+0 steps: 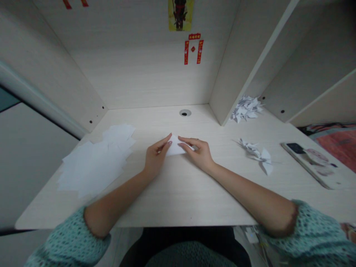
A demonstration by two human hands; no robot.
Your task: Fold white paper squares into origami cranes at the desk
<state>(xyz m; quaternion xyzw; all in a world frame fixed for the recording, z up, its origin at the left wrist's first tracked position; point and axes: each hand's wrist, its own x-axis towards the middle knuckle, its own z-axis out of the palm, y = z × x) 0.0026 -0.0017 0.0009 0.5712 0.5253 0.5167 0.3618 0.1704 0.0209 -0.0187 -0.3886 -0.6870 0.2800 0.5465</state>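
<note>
Dim, flat, cool light; soft faint shadows on table [178, 193]; strong wide-angle bending at edges; corners soft.

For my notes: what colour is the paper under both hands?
White, plain; the paper shows in the head view.

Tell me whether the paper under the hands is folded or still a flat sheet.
Folded: the paper shows a pointed triangular shape, pressed flat on the desk by the left hand and right hand.
</note>
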